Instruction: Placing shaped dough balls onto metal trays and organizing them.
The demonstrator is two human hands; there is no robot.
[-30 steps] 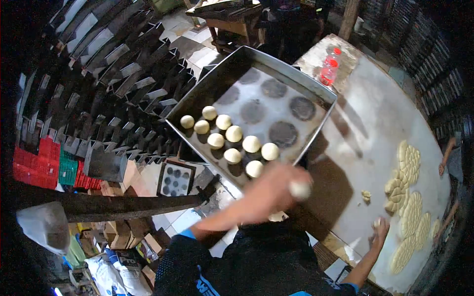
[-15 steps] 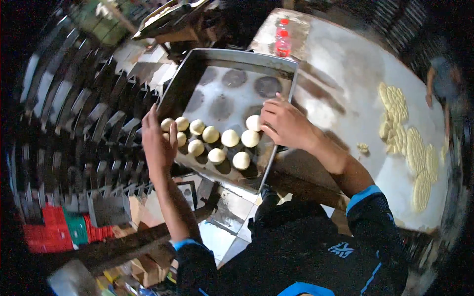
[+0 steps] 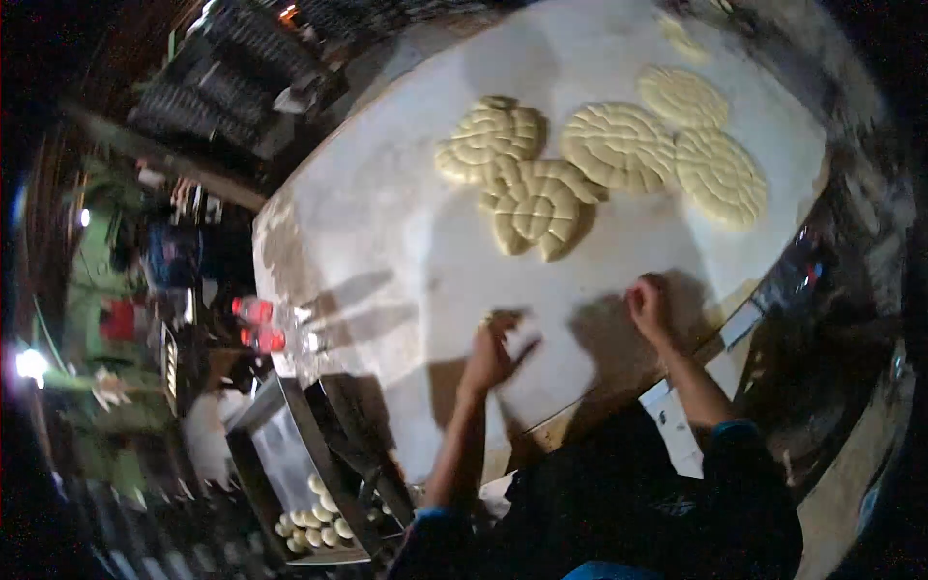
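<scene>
The cut dough lies in flat, segmented rounds beyond both grips, touching neither; the nearest round sits ahead of the left grip and slightly to its right. The left grip has its thumb and fingers spread apart, with a small yellowish bit at the fingertips, too blurred to say whether it is held. The right grip has its fingers curled in; whether anything is inside does not show. Both are over the near part of the bench.

Half a second ago both were at the tray; now it stands left of the left grip and nearer the body, so the dough balls inside have no hand on them, and the cut dough is the closer to reach. Red-capped bottles stand farther left of the left grip.
</scene>
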